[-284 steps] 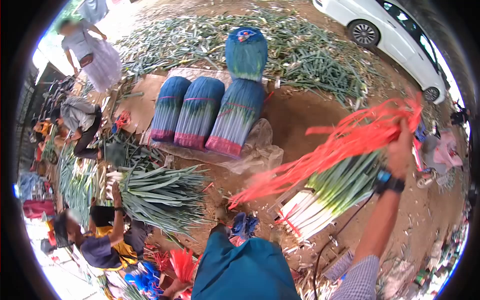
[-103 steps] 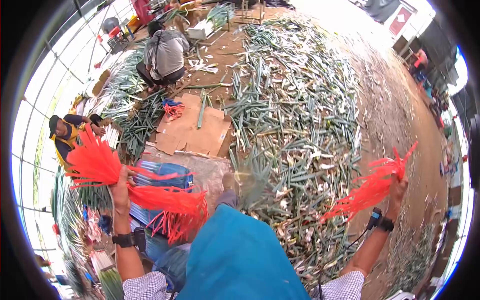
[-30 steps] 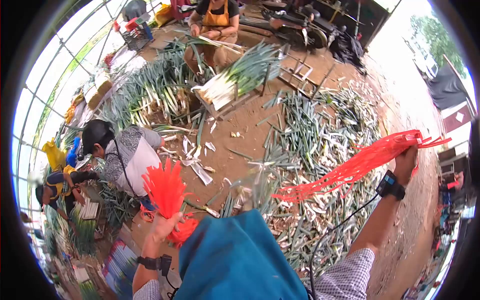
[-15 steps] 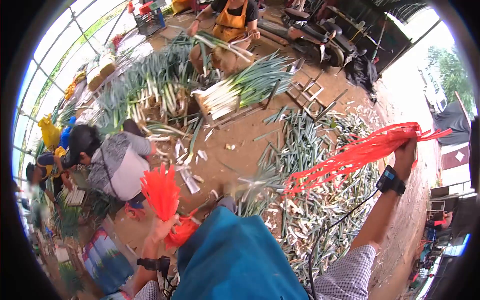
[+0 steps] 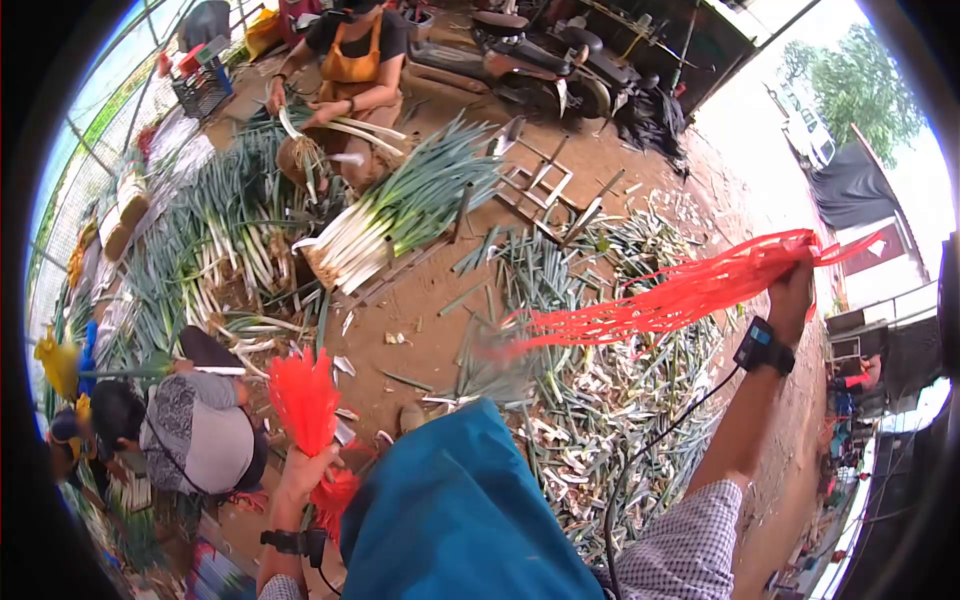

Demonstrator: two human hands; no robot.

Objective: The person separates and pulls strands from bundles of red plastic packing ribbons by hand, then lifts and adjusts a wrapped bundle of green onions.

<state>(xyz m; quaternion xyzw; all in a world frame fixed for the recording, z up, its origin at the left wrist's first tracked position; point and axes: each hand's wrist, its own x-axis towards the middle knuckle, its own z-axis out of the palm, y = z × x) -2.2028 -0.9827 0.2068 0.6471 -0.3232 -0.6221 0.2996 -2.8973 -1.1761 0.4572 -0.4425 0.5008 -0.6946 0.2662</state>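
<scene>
My left hand [image 5: 302,476] is closed round the middle of a bunch of red plastic strips [image 5: 304,402]. Its cut ends fan upward, and more of it hangs below the fist beside my blue apron [image 5: 460,510]. Out to the right, my raised right hand [image 5: 792,292] grips a second, longer bunch of red plastic strips [image 5: 690,284] near one end. Those strips trail leftward in the air above a heap of leek trimmings [image 5: 610,400], with a short tail past the hand. The far tips of the strips are blurred.
Leeks [image 5: 385,225] lie stacked on a low wooden rack, with more leeks [image 5: 225,230] spread leftward. A seated person [image 5: 355,70] handles leeks behind them; another person [image 5: 205,430] bends at left. A wooden frame [image 5: 545,190] and a motorbike [image 5: 540,65] stand beyond.
The view has turned, so the surroundings shift left. Both hands keep their red strips. The seated person's hands have come closer together over leeks, and a leek now shows by the bent person.
</scene>
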